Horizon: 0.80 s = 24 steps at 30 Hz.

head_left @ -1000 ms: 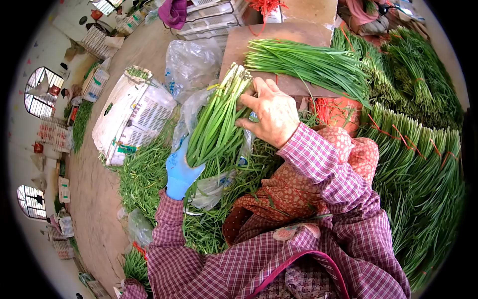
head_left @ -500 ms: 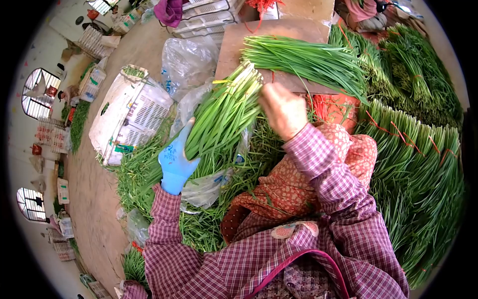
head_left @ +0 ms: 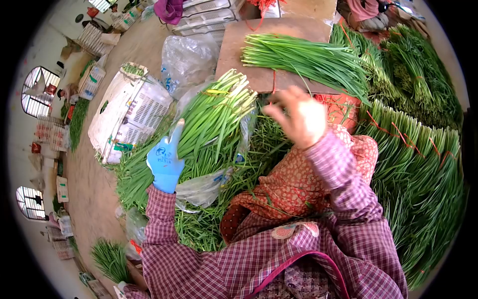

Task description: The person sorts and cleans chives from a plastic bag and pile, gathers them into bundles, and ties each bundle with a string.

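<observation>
My left hand (head_left: 166,162), in a blue glove, is closed around the leafy part of a bunch of garlic chives (head_left: 211,117). A yellow tie (head_left: 217,91) circles the bunch near its pale cut ends, which point up and right. My bare right hand (head_left: 301,117) is raised to the right of the bunch, apart from it. Its fingers are spread and slightly blurred, with nothing visible in them. Beyond it, a loose pile of garlic chives (head_left: 303,59) lies across a brown board (head_left: 233,56).
Tied bundles of chives (head_left: 413,174) fill the right side. Loose green scraps (head_left: 199,226) and clear plastic (head_left: 204,189) lie below the bunch. At left stands a white crate (head_left: 144,112). Red ties (head_left: 343,107) lie beside the board. Another person's sleeve (head_left: 134,291) shows near a green bunch (head_left: 109,259).
My left hand and the bunch have shifted left and slightly down. My right hand has drawn away from the stem ends to the right. The green bunch at lower left has moved left.
</observation>
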Each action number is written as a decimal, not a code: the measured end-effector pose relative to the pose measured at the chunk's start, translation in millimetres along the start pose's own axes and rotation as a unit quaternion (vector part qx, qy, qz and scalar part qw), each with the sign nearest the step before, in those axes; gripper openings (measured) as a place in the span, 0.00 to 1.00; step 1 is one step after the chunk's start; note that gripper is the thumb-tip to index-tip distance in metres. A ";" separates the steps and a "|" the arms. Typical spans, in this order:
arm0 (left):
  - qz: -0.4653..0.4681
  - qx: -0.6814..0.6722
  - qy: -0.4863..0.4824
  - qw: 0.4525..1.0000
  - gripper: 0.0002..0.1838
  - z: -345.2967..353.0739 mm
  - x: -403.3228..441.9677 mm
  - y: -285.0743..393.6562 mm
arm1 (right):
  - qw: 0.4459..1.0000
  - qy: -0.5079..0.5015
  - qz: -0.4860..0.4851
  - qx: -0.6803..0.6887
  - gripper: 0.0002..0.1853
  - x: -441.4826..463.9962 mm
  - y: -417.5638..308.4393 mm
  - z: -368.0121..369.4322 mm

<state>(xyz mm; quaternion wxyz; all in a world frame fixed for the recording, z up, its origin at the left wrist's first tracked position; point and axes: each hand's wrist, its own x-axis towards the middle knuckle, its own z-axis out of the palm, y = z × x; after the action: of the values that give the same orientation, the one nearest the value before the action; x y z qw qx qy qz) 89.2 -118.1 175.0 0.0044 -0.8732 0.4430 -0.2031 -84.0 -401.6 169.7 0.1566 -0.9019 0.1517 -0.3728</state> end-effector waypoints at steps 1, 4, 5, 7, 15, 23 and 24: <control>0.007 0.005 -0.003 1.000 0.54 -2.5 3.2 4.0 | 1.000 -0.001 0.000 0.025 0.24 4.3 -18.4 6.5; 0.030 -0.001 0.004 1.000 0.55 -10.1 9.6 14.3 | 0.991 -0.115 0.051 -0.036 0.35 10.6 -42.0 23.1; 0.045 -0.009 0.016 0.999 0.55 -12.8 10.9 16.8 | 0.987 -0.139 0.067 -0.035 0.37 9.8 -41.5 32.7; 0.041 0.024 -0.001 0.999 0.55 -18.5 11.8 22.3 | 0.983 -0.152 0.080 -0.059 0.34 6.3 -39.6 43.9; 0.048 0.061 -0.015 0.997 0.56 -7.1 8.8 18.7 | 0.967 -0.164 0.132 0.140 0.17 -3.3 -20.2 49.4; 0.050 0.063 -0.050 0.996 0.55 -5.3 -1.3 1.1 | 0.982 -0.154 0.095 -0.056 0.10 -26.7 49.4 39.7; 0.046 0.063 -0.051 0.996 0.55 -7.0 -4.3 -2.2 | 0.977 -0.151 0.114 -0.097 0.10 -32.7 69.4 37.4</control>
<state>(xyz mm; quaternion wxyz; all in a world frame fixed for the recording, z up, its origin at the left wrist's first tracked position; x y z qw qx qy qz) 86.2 -112.2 180.3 0.0914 -0.8589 0.4686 -0.1855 -90.1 -445.3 96.6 0.1305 -0.9355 0.2635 -0.1958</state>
